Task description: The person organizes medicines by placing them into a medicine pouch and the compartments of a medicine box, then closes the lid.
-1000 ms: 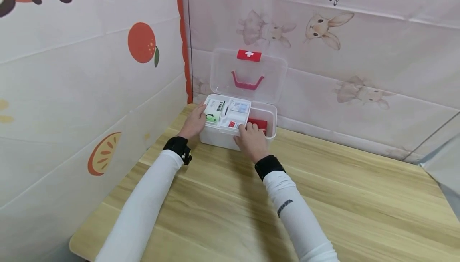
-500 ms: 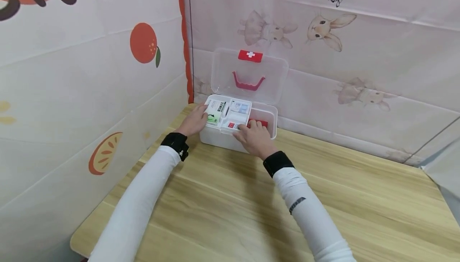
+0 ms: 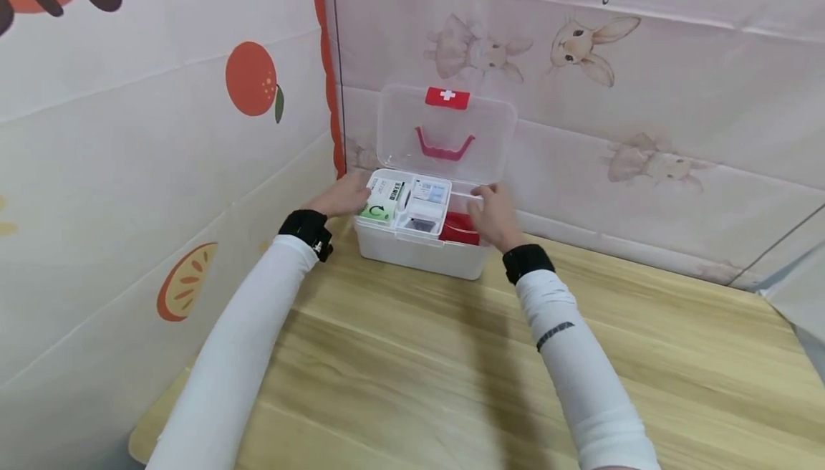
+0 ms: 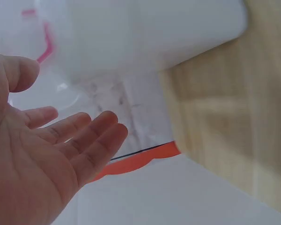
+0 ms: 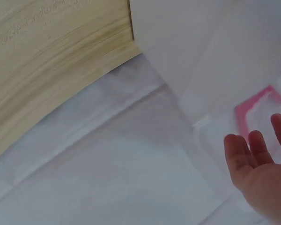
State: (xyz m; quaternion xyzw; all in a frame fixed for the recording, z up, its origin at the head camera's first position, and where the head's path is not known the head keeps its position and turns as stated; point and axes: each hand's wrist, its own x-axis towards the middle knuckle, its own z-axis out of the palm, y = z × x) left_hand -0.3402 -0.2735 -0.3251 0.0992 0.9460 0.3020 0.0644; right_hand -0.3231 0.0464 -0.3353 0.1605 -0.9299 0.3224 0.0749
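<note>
A white first-aid box [image 3: 419, 249] stands at the back of the table with its clear lid [image 3: 399, 122] raised. The lid carries a pink handle [image 3: 445, 146] and a red latch with a white cross [image 3: 447, 98]. On the left in the box's tray lies a white-and-green carton [image 3: 384, 198], beside a blue-and-white packet [image 3: 430, 190] and a dark packet [image 3: 421, 225]. A red item [image 3: 459, 230] lies in the deeper right part. Beside the box's left side, my left hand [image 4: 37, 150] has its fingers extended. My right hand [image 3: 498, 218], holding nothing, is at the right rim, fingers loosely bent.
The wooden table [image 3: 361, 355] stretches toward me and to the right. A fruit-print cloth wall [image 3: 193, 140] closes off the left, and a rabbit-print cloth wall [image 3: 567, 140] rises right behind the lid.
My right hand has left the tray's front compartment and moved right to the box's right rim. A dark packet shows where a red-and-white label was. My left hand has shifted slightly left.
</note>
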